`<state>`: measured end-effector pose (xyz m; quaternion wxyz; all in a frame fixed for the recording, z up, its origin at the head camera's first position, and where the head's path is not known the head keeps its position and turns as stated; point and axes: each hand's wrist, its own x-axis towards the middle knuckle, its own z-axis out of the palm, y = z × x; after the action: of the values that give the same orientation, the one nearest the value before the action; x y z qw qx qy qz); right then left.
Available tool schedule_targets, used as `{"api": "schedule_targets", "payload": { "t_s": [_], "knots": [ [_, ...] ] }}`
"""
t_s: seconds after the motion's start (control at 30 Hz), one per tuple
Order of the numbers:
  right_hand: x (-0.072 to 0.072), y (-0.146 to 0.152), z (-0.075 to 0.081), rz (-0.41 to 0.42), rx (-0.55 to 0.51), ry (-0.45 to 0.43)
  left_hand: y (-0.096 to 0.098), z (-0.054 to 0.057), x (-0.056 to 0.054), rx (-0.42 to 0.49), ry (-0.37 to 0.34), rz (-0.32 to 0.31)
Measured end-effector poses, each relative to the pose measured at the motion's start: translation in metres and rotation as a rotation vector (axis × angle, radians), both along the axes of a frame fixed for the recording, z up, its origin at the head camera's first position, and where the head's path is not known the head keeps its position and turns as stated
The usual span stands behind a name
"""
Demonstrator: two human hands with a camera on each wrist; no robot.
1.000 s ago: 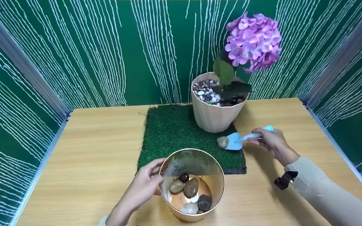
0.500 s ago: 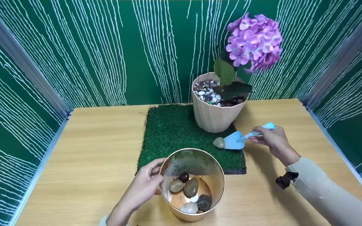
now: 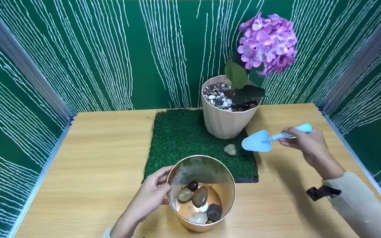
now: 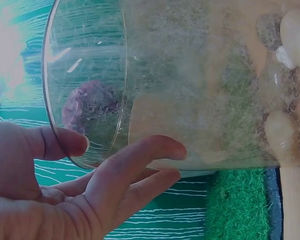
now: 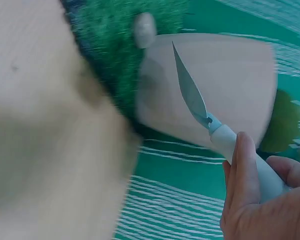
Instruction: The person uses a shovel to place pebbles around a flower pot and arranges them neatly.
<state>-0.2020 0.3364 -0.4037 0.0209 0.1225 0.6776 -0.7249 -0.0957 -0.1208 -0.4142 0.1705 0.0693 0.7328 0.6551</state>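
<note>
A clear cylindrical container [image 3: 202, 160] with a gold-tinted lower part stands at the front, several smooth stones [image 3: 200, 196] lying in its bottom. My left hand [image 3: 152, 190] grips its left side, the thumb at the rim and the fingers along the outer wall, as the left wrist view shows. My right hand [image 3: 309, 143] holds a light blue trowel [image 3: 258, 141] by its handle, the blade bare and pointing left over the mat's right edge. One greyish-tan stone [image 3: 230, 149] rests on the green turf mat [image 3: 180, 145], just left of the blade tip.
Behind the stone, a beige faceted flowerpot [image 3: 225, 124] filled with pebbles stands on the mat's back right, bearing a purple hydrangea [image 3: 266, 44]. Green panels with white streaks enclose the wooden table [image 3: 104, 148] at the back and both sides.
The stone has slid off the trowel blade onto the mat. My right hand has drawn the trowel back to the right and up, apart from the stone. The left hand and container stay put.
</note>
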Motion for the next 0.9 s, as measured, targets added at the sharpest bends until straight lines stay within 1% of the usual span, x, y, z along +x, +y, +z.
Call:
{"api": "schedule_targets", "payload": {
  "t_s": [0.1,0.27,0.33,0.43,0.67,0.8,0.9],
  "knots": [
    [0.012,-0.004,0.017,0.035,0.022,0.044,0.0,0.0,0.001,0.005,-0.002,0.004],
    [0.033,-0.015,0.045,0.098,-0.026,0.161,0.002,0.0,0.004,0.023,-0.001,0.007],
    [0.04,-0.02,0.054,0.12,-0.041,0.205,0.004,0.0,0.006,0.036,-0.001,0.007],
    [0.048,-0.027,0.064,0.154,-0.051,0.241,0.006,-0.001,0.007,0.053,-0.003,0.01],
    [0.06,-0.043,0.077,0.216,-0.06,0.279,0.011,-0.003,0.009,0.064,0.002,0.019],
    [0.065,-0.054,0.08,0.237,-0.063,0.291,0.015,-0.004,0.011,0.076,0.014,0.021],
    [0.067,-0.064,0.079,0.246,-0.026,0.287,0.017,-0.005,0.012,0.083,0.018,0.023]
  ]
}}
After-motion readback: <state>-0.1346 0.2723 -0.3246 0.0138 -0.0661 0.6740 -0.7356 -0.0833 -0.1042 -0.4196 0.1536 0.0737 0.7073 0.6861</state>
